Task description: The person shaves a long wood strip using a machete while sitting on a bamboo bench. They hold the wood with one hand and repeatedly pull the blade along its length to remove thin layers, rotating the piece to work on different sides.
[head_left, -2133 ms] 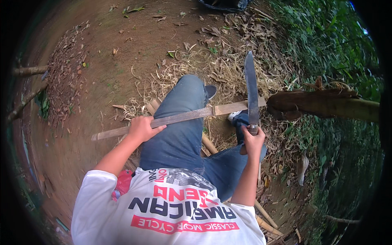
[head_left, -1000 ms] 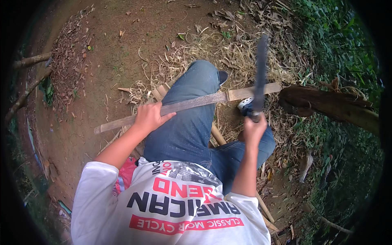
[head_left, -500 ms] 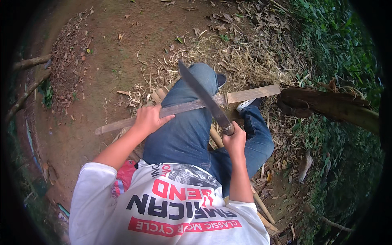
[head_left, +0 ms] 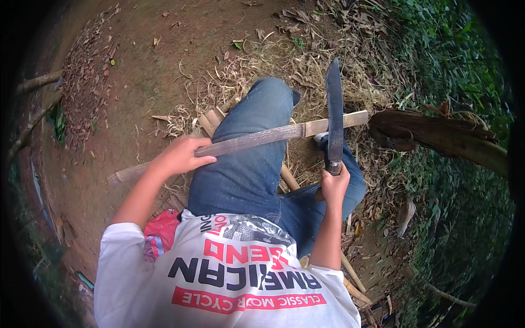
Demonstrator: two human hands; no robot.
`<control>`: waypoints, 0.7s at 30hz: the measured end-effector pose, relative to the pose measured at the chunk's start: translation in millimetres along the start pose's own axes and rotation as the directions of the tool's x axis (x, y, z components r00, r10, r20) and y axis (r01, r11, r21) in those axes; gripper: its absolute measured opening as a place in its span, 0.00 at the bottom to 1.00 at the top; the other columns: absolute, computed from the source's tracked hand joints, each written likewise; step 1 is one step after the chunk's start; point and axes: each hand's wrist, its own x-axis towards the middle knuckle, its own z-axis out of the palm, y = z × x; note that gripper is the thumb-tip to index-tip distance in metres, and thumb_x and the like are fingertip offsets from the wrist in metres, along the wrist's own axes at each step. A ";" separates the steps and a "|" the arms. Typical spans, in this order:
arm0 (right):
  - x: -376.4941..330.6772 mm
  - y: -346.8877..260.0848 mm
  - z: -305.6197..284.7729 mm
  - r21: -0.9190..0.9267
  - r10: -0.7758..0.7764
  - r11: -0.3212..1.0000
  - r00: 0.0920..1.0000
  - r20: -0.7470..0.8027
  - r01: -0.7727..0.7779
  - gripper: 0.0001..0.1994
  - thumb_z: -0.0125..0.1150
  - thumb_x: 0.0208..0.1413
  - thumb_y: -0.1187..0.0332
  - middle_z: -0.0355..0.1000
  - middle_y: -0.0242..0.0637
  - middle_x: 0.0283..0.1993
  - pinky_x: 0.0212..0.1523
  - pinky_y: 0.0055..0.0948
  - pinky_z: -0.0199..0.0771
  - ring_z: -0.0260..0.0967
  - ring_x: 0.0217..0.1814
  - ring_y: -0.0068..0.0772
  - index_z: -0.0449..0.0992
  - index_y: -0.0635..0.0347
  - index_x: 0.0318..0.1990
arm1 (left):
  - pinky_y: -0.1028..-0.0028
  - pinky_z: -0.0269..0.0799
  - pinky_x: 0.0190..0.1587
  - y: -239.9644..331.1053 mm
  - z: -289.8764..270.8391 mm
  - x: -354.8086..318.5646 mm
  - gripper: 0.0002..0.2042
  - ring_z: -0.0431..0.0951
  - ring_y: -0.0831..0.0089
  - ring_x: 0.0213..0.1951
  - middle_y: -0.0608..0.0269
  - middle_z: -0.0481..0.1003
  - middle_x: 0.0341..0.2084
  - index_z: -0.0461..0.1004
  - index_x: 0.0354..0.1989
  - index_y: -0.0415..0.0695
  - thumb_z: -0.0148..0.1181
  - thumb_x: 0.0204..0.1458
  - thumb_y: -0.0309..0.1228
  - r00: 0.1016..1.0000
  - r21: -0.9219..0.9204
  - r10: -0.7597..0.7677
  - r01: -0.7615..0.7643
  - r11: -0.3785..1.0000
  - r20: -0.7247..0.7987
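Wood shavings (head_left: 257, 71) lie beyond both hands, a log (head_left: 437, 136) right of them. Left hand (head_left: 183, 156) clamps the stick (head_left: 257, 139) across the knee; right hand (head_left: 333, 186) grips the machete (head_left: 334, 109) upright, blade crossing it.

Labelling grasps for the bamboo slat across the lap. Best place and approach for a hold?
Grip the bamboo slat on its grey middle stretch left of the thigh, from above, palm down, where the left hand already wraps it. It is long, thin and lies nearly level over the jeans, so the top is free. Keep off the pale right end, where the machete in the right hand crosses.
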 end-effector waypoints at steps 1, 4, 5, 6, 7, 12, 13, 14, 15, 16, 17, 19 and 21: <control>-0.9 1.4 1.4 0.005 0.019 1.000 1.000 0.011 -0.019 0.09 0.57 0.41 0.79 0.68 0.31 0.22 0.27 0.27 0.65 0.62 0.24 0.19 0.73 0.68 0.34 | 0.63 0.70 0.33 -8.3 -2.3 -5.0 0.19 0.78 0.54 0.30 0.51 0.76 0.23 0.76 0.35 0.41 0.65 0.49 0.47 1.000 -0.003 0.012 -0.012 1.000 0.018; -1.8 -0.5 8.6 0.062 0.049 0.997 0.999 0.023 -0.050 0.08 0.57 0.42 0.79 0.68 0.30 0.22 0.27 0.26 0.65 0.62 0.24 0.19 0.73 0.68 0.33 | 0.65 0.71 0.33 -35.2 -20.8 -23.9 0.20 0.79 0.63 0.29 0.54 0.77 0.22 0.77 0.34 0.40 0.67 0.48 0.46 0.979 -0.042 -0.084 0.093 0.995 0.187; -0.3 3.7 11.7 0.068 0.008 0.998 1.000 0.018 -0.009 0.06 0.57 0.43 0.80 0.67 0.30 0.21 0.24 0.26 0.64 0.62 0.22 0.19 0.71 0.66 0.32 | 0.65 0.71 0.33 -40.2 -26.6 -28.9 0.20 0.79 0.66 0.28 0.55 0.77 0.21 0.78 0.33 0.39 0.68 0.47 0.46 0.956 -0.055 -0.135 0.154 0.987 0.262; 2.2 10.6 15.2 0.073 -0.033 0.997 0.999 0.013 0.032 0.05 0.56 0.44 0.80 0.65 0.29 0.19 0.20 0.25 0.64 0.63 0.19 0.20 0.69 0.65 0.30 | 0.66 0.71 0.33 -43.2 -31.2 -32.2 0.19 0.78 0.68 0.28 0.56 0.77 0.21 0.78 0.33 0.39 0.68 0.48 0.46 0.924 -0.049 -0.209 0.237 0.970 0.321; 3.7 15.0 17.7 0.079 -0.073 0.994 0.997 0.007 0.072 0.05 0.56 0.45 0.81 0.64 0.29 0.18 0.17 0.25 0.63 0.63 0.16 0.20 0.67 0.64 0.29 | 0.67 0.71 0.33 -44.3 -36.6 -35.2 0.19 0.78 0.70 0.27 0.56 0.77 0.21 0.79 0.33 0.39 0.67 0.48 0.45 0.882 -0.039 -0.280 0.318 0.947 0.379; 1.2 -4.8 13.6 0.119 0.007 0.993 0.999 0.040 -0.012 0.08 0.59 0.43 0.79 0.69 0.30 0.22 0.26 0.26 0.65 0.63 0.23 0.19 0.73 0.68 0.34 | 0.66 0.71 0.33 -47.0 -20.8 -48.1 0.16 0.78 0.68 0.27 0.53 0.77 0.22 0.79 0.34 0.37 0.65 0.52 0.41 0.931 -0.224 -0.280 0.332 0.916 0.235; 1.1 -7.9 12.2 0.123 0.003 0.992 0.999 0.033 -0.007 0.08 0.59 0.43 0.79 0.69 0.30 0.22 0.26 0.26 0.65 0.63 0.23 0.19 0.73 0.67 0.34 | 0.65 0.71 0.33 -45.3 -16.8 -48.9 0.16 0.78 0.66 0.27 0.52 0.77 0.22 0.78 0.35 0.37 0.63 0.53 0.41 0.965 -0.141 -0.227 0.245 0.959 0.134; 0.0 -15.8 10.2 0.138 0.032 0.990 0.999 0.035 -0.037 0.08 0.60 0.43 0.79 0.68 0.30 0.22 0.26 0.26 0.65 0.63 0.23 0.19 0.73 0.67 0.34 | 0.65 0.72 0.34 -42.8 -13.4 -48.6 0.16 0.79 0.63 0.27 0.50 0.77 0.22 0.78 0.35 0.37 0.62 0.54 0.40 0.987 -0.048 -0.159 0.160 0.986 0.037; -1.8 -26.1 8.2 0.150 0.063 0.986 0.997 0.039 -0.069 0.08 0.60 0.44 0.79 0.68 0.30 0.22 0.26 0.26 0.65 0.63 0.23 0.19 0.73 0.67 0.33 | 0.62 0.72 0.35 -31.7 -13.0 -46.7 0.16 0.78 0.57 0.30 0.48 0.77 0.25 0.77 0.37 0.37 0.60 0.55 0.40 0.987 -0.022 -0.155 0.156 0.987 0.043; -1.9 -31.5 7.9 0.163 0.094 0.981 0.995 0.044 -0.100 0.07 0.61 0.44 0.79 0.68 0.30 0.22 0.26 0.26 0.65 0.63 0.23 0.19 0.73 0.67 0.33 | 0.60 0.72 0.37 -16.6 -13.4 -43.6 0.15 0.78 0.51 0.33 0.45 0.77 0.28 0.76 0.38 0.37 0.58 0.56 0.40 0.987 0.004 -0.152 0.152 0.988 0.049; 0.2 -30.9 6.7 0.146 0.043 0.988 0.999 0.018 -0.046 0.07 0.61 0.44 0.78 0.68 0.30 0.22 0.26 0.26 0.65 0.63 0.23 0.19 0.73 0.67 0.33 | 0.57 0.72 0.39 -3.1 -12.2 -39.2 0.15 0.77 0.46 0.36 0.43 0.77 0.31 0.76 0.40 0.38 0.56 0.58 0.40 0.988 0.031 -0.146 0.144 0.989 0.056; 7.3 -27.9 4.3 0.109 -0.063 0.992 0.998 -0.024 0.065 0.07 0.62 0.45 0.78 0.69 0.31 0.22 0.26 0.26 0.65 0.62 0.23 0.19 0.73 0.67 0.33 | 0.55 0.71 0.41 8.4 -1.6 -32.9 0.16 0.76 0.43 0.39 0.42 0.76 0.33 0.74 0.42 0.38 0.53 0.59 0.40 0.996 -0.007 -0.078 0.078 0.997 0.042; 16.2 -31.9 3.1 0.035 -0.215 0.975 0.974 -0.070 0.218 0.07 0.62 0.46 0.78 0.68 0.30 0.21 0.22 0.25 0.64 0.64 0.20 0.19 0.72 0.66 0.33 | 0.53 0.70 0.43 17.9 5.8 -24.0 0.17 0.75 0.43 0.41 0.40 0.76 0.36 0.73 0.44 0.38 0.50 0.61 0.41 0.995 0.026 -0.066 0.064 0.998 0.070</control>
